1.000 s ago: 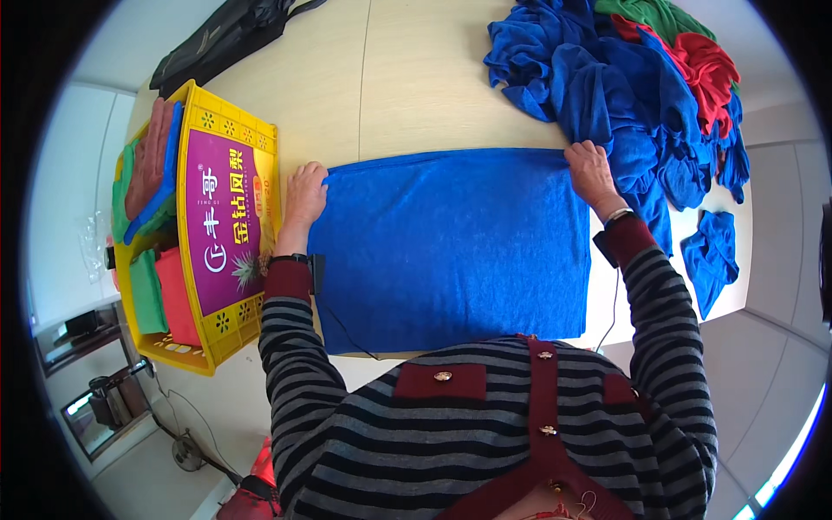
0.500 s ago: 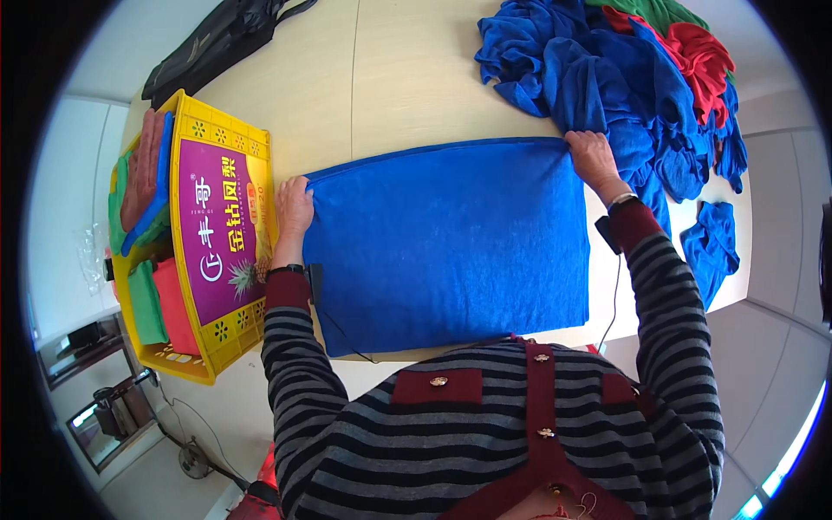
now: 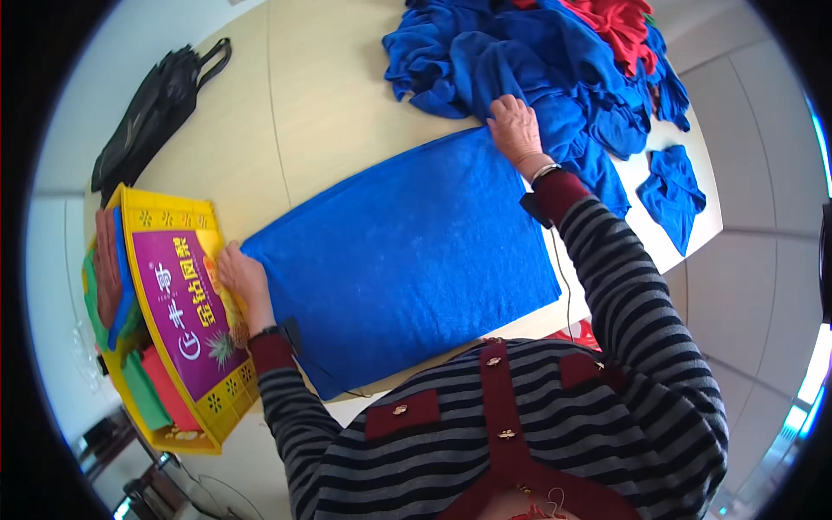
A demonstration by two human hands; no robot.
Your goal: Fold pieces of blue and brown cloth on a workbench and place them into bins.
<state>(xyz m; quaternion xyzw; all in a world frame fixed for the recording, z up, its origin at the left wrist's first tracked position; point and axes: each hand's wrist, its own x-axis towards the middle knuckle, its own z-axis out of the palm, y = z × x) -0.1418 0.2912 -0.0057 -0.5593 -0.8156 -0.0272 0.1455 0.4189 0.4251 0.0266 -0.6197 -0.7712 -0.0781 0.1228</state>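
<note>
A blue cloth (image 3: 399,251) lies spread flat on the table in front of me, with layered edges along its far side. My left hand (image 3: 246,279) is closed at its far left corner, close beside the yellow crate; the fingertips are partly hidden. At the far right corner, my right hand (image 3: 516,132) pinches the cloth, next to a heap of blue cloths (image 3: 537,65). Between both hands the far edge runs taut.
The yellow plastic crate (image 3: 169,208) at left holds folded cloths in several colours. A black bag (image 3: 156,113) lies at the far left of the table (image 3: 338,78). Red cloth (image 3: 615,30) tops the heap. One small blue cloth (image 3: 672,195) lies near the right edge.
The view has turned, so the table and its things appear tilted and shifted left. Both hands stay at the cloth's far corners, and the cloth still lies flat.
</note>
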